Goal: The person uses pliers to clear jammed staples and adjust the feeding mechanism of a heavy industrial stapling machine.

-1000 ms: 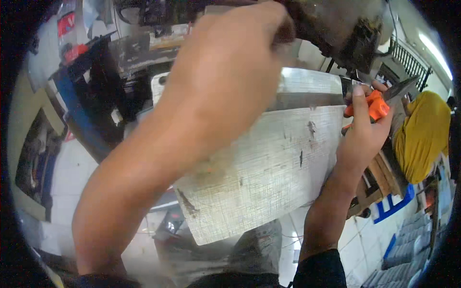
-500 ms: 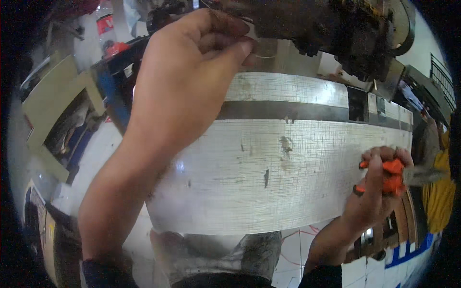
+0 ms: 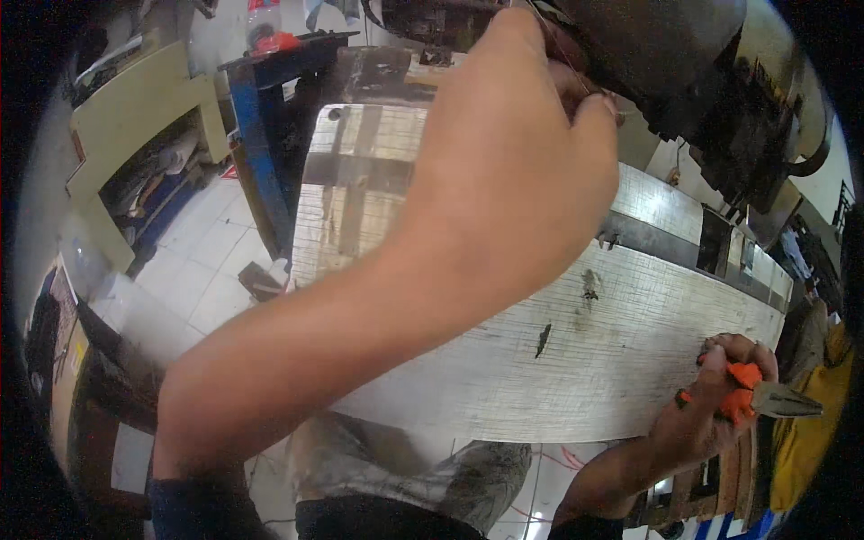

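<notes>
My left hand (image 3: 522, 171) reaches up to the underside of a dark sewing machine (image 3: 670, 72) at the top right. Its thumb and fingers are pinched together, and a thin pale thread (image 3: 569, 70) runs by the fingertips; the back of the hand hides part of the grip. At the right edge of the worn, silvery sewing table (image 3: 468, 387), my right hand (image 3: 697, 418) is closed around pliers with orange handles (image 3: 744, 376). Their grey metal jaws point right, away from the hand, and touch nothing that I can see.
A blue and black stand (image 3: 256, 117) with a plastic bottle (image 3: 263, 13) and a red item on it is at the far left. Beyond it stands a cream cabinet frame (image 3: 135, 90). Yellow cloth (image 3: 805, 450) hangs at the right, past the table's edge.
My left hand has shifted right along the machine, still pinched. The view has swung, showing more of the table's left end. My right hand keeps hold of the pliers, whose jaws now show more clearly.
</notes>
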### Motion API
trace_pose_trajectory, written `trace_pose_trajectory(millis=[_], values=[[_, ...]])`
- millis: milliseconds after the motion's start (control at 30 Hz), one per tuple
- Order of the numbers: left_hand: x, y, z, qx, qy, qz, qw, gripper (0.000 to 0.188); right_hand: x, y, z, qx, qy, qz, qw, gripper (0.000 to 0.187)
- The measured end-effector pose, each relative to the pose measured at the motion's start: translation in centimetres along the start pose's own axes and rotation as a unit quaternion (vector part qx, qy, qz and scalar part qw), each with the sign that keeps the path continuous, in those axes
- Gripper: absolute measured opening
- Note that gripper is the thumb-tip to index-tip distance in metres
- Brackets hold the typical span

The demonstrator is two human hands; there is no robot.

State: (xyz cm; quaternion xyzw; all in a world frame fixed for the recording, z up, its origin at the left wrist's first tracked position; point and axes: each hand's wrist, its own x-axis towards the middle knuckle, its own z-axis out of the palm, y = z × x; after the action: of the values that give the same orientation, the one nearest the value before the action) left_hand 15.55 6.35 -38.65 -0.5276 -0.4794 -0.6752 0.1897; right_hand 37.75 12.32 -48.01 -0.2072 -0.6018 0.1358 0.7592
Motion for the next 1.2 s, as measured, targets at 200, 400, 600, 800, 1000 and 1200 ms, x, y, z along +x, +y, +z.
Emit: trace_pose_trajectory(millis=[200,400,600,800,1000,1200], values=[[-0.1,-0.1,0.1,0.036,-0.022,0.001,0.999,0.027,-0.5,0.3,0.2,-0.023,-0.002,0.001,1.000,0.030],[0.7,0.2,0.3,0.083,-0.056,-0.035,0.994,0.032,-0.2,0.1,0.6,0.001,-0.006,-0.010,1.000,0.038],[0.6,2.6,-1.1,0.110,-0.058,-0.087,0.988,0.033,-0.3,-0.1,0.2,-0.005,-0.010,0.031,0.999,0.036],[0.5,0.3,0.3,0.000,-0.014,-0.042,0.999,0.036,-0.5,-0.5,0.7,-0.012,0.007,0.025,1.000,0.034],[0.6,0.0,1.0,0.019,-0.015,-0.059,0.998,0.035,-0.5,-0.1,0.5,0.056,0.015,0.039,0.998,0.035],[0.6,-0.1,1.3,-0.040,0.009,-0.042,0.998,0.027,-0.2,-0.2,0.3,0.016,0.009,0.020,1.000,0.036]])
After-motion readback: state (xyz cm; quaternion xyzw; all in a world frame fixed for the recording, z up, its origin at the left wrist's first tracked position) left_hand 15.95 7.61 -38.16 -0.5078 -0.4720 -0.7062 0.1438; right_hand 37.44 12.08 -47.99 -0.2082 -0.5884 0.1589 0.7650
